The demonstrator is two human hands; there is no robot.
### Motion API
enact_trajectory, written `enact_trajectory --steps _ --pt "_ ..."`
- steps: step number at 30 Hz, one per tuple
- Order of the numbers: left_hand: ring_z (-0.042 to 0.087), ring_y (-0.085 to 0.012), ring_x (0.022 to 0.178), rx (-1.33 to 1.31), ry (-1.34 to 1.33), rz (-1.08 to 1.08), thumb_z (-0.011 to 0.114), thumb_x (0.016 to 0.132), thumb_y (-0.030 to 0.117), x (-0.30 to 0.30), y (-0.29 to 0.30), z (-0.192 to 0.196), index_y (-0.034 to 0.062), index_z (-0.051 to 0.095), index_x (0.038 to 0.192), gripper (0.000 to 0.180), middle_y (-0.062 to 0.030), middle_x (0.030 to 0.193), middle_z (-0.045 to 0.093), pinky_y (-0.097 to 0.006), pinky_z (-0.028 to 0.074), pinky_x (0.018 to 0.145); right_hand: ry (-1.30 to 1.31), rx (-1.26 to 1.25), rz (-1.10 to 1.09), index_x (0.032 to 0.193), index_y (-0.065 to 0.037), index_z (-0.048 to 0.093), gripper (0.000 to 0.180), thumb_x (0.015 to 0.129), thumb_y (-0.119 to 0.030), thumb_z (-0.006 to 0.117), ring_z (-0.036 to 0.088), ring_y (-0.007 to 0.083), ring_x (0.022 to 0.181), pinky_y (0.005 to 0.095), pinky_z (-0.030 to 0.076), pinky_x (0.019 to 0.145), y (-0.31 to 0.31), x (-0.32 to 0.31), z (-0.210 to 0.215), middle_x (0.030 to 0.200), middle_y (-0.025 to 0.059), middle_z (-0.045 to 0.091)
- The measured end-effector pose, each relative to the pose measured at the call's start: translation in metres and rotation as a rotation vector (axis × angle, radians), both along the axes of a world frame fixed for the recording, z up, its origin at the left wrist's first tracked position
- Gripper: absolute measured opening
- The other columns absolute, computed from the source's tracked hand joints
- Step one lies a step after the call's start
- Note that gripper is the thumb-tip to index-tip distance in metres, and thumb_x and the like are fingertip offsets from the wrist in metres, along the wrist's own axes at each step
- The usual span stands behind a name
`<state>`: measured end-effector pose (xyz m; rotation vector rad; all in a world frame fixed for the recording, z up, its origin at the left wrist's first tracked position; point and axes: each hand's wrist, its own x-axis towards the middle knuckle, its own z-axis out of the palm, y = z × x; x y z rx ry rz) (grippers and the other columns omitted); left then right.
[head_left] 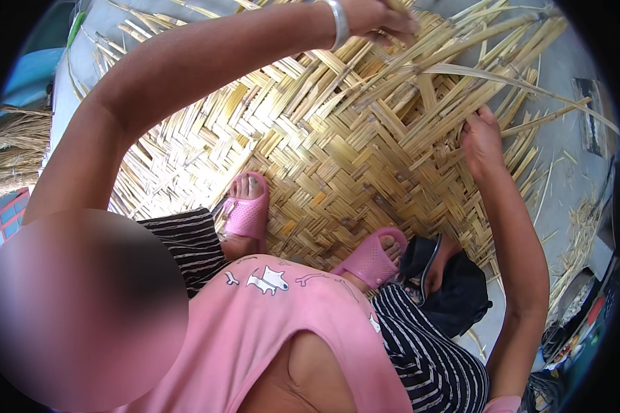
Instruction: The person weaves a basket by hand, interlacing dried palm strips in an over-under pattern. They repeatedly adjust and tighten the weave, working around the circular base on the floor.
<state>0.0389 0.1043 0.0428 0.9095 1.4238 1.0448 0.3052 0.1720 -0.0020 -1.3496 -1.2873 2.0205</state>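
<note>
A large woven reed mat (337,158) in a herringbone pattern spreads beneath me, its loose strip ends sticking out along the far and right edges. My left hand (380,19), with a silver bangle on its wrist, reaches over the far part of the mat. Its fingers are curled around a reed strip, partly cut off by the picture's top. At the mat's right side, my right hand (482,138) is closed on several reed strips (455,113) of a loose bunch. The fingertips there are partly hidden under the strips.
My feet in pink slippers (246,215) rest on the mat's near part. Beside the right slipper is another foot (442,265) next to dark cloth (461,292). Straw scraps (577,241) litter the grey floor at right. A straw bundle (19,148) stands at far left.
</note>
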Motion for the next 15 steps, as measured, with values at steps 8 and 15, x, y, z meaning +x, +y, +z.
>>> enact_trajectory --steps 8,15 --pt "0.062 -0.0169 0.053 -0.395 -0.142 0.442 0.070 0.079 0.018 -0.011 -0.082 -0.060 -0.0033 0.064 0.082 0.023 -0.0144 0.067 0.064 -0.024 0.049 0.040 -0.102 0.056 -0.149 0.094 -0.007 0.050 0.007 0.091 -0.012 0.047 0.052 0.0097 0.075 0.0245 0.041 0.061 -0.006 -0.002 -0.004 0.090 0.0027 0.056" --pt "0.061 -0.0163 0.053 -0.704 0.027 -0.088 0.060 0.083 0.048 -0.034 -0.065 -0.039 0.0006 0.061 0.080 0.047 -0.0153 0.070 0.065 -0.026 0.046 0.044 -0.156 0.205 -0.205 0.092 -0.007 0.048 0.007 0.092 -0.014 0.049 0.052 0.0099 0.071 0.0238 0.042 0.059 -0.010 0.007 -0.012 0.086 0.0020 0.054"
